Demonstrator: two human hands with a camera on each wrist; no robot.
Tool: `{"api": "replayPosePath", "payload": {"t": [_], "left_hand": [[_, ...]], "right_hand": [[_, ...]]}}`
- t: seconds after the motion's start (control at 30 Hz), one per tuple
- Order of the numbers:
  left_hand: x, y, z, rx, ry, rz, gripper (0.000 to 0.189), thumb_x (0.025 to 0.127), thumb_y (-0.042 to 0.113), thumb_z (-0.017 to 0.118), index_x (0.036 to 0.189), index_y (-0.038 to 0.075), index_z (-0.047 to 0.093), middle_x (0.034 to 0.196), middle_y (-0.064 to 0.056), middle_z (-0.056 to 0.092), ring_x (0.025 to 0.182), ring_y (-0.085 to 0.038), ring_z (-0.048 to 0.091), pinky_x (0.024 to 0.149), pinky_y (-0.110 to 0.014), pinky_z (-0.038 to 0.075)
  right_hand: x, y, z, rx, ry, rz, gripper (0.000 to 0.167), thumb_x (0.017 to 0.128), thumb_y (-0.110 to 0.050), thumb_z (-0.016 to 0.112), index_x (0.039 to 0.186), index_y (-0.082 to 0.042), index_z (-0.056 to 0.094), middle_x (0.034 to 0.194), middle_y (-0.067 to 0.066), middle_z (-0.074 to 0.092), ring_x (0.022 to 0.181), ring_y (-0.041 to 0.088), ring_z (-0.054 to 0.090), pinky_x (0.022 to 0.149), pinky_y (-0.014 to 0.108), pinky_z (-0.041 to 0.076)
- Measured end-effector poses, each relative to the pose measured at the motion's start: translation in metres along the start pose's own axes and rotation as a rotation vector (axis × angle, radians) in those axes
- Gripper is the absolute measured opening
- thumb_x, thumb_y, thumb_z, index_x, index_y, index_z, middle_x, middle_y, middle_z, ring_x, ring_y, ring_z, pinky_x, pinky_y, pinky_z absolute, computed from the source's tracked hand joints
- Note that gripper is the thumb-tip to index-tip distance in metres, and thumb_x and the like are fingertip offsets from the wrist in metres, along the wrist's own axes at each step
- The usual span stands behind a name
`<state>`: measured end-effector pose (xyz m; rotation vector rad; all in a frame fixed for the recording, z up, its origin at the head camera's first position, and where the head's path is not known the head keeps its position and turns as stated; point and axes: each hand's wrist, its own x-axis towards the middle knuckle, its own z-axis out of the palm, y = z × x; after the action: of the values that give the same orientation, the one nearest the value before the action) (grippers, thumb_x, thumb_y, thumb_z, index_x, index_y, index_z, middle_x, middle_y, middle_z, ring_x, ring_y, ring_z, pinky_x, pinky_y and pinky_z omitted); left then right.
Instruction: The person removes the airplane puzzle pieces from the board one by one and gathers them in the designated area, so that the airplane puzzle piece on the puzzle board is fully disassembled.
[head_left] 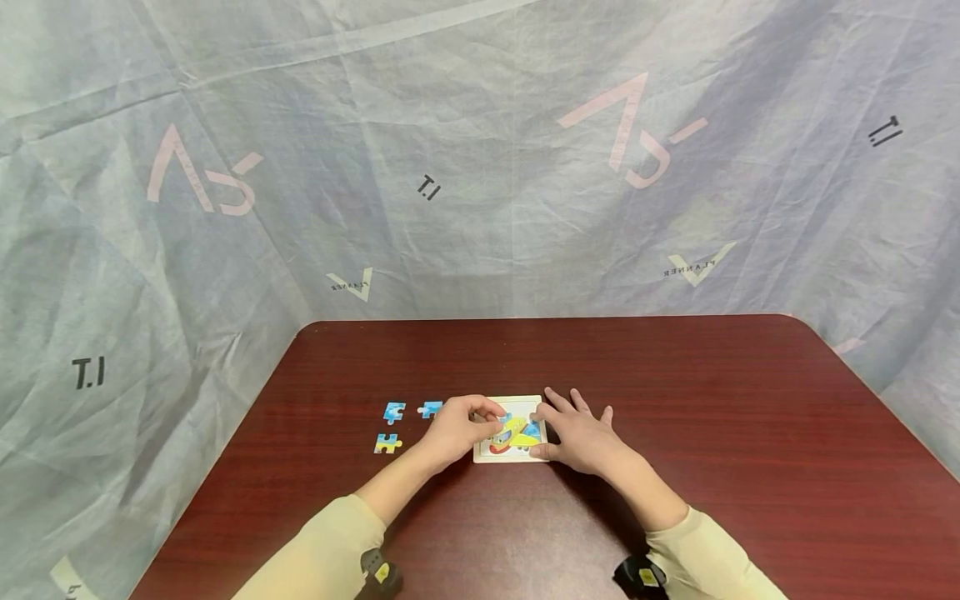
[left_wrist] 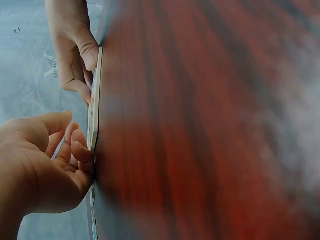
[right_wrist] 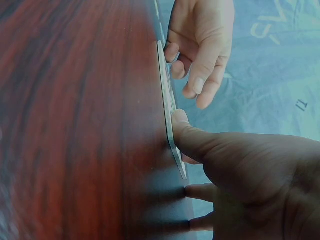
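Note:
A small light-framed jigsaw tray (head_left: 511, 459) lies flat on the table, its picture yellow, red and blue. Over the tray's left side, my left hand (head_left: 459, 429) has loosely bent fingers (left_wrist: 82, 152); thumb and index tips come close together, and no piece is visible between them. My right hand (head_left: 581, 437) rests at the tray's right side, thumb and index touching it, the other fingers spread beyond the edge. Left of the tray lie three loose pieces: a blue one (head_left: 393, 412), another blue piece (head_left: 430, 409) near the left hand, and a blue-yellow piece (head_left: 387, 443).
The dark red wooden table (head_left: 720, 400) extends around the tray, with rounded far corners. A grey printed cloth (head_left: 480, 167) hangs behind and along the sides. Dark bands with a yellow mark sit on both wrists, over pale sleeves (head_left: 322, 542).

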<state>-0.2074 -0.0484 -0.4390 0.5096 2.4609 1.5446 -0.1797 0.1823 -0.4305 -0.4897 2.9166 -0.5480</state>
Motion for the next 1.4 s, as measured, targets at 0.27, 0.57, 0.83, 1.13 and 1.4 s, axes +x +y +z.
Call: {"api": "replayPosePath", "payload": {"t": [0.27,0.57,0.83,1.13,1.4], "left_hand": [[0.001,0.001,0.003,0.059,-0.007,-0.037,0.019,0.09,0.004,0.075,0.108,0.003,0.073,0.085,-0.001,0.06,0.074,-0.016,0.054,0.063,-0.027,0.046],[0.005,0.004,0.005,0.117,-0.015,-0.079,0.029,0.087,0.007,0.08,0.114,0.002,0.072,0.077,-0.002,0.054,0.063,-0.014,0.043,0.055,-0.025,0.036],[0.009,0.005,0.008,0.204,-0.013,-0.094,0.034,0.085,0.009,0.082,0.118,0.004,0.073,0.074,-0.001,0.054,0.058,-0.012,0.043,0.052,-0.025,0.035],[0.012,0.01,0.01,0.237,-0.038,-0.104,0.034,0.085,0.007,0.081,0.118,0.005,0.072,0.073,0.0,0.054,0.052,-0.011,0.041,0.047,-0.024,0.034],[0.013,0.01,0.011,0.224,-0.039,-0.104,0.034,0.085,0.006,0.082,0.117,0.006,0.069,0.075,-0.001,0.053,0.057,-0.014,0.041,0.048,-0.026,0.032]], "right_hand": [[0.0,-0.001,0.0,0.003,-0.012,0.006,0.044,0.091,-0.043,0.073,0.128,-0.022,0.061,0.161,0.016,0.032,0.145,0.053,0.022,0.097,0.087,0.013],[0.001,-0.001,-0.001,0.006,-0.009,-0.004,0.045,0.092,-0.043,0.072,0.13,-0.021,0.061,0.161,0.016,0.032,0.145,0.053,0.022,0.096,0.087,0.013],[0.001,0.001,0.0,0.003,-0.007,-0.006,0.045,0.092,-0.043,0.072,0.13,-0.022,0.061,0.161,0.016,0.032,0.145,0.053,0.021,0.096,0.087,0.013],[0.001,0.001,-0.001,0.003,-0.002,-0.015,0.043,0.092,-0.042,0.073,0.127,-0.022,0.061,0.16,0.017,0.033,0.144,0.054,0.023,0.095,0.087,0.014],[0.001,0.002,0.0,0.002,-0.001,-0.018,0.043,0.092,-0.043,0.072,0.126,-0.022,0.061,0.16,0.017,0.033,0.144,0.055,0.023,0.095,0.088,0.015]]}}
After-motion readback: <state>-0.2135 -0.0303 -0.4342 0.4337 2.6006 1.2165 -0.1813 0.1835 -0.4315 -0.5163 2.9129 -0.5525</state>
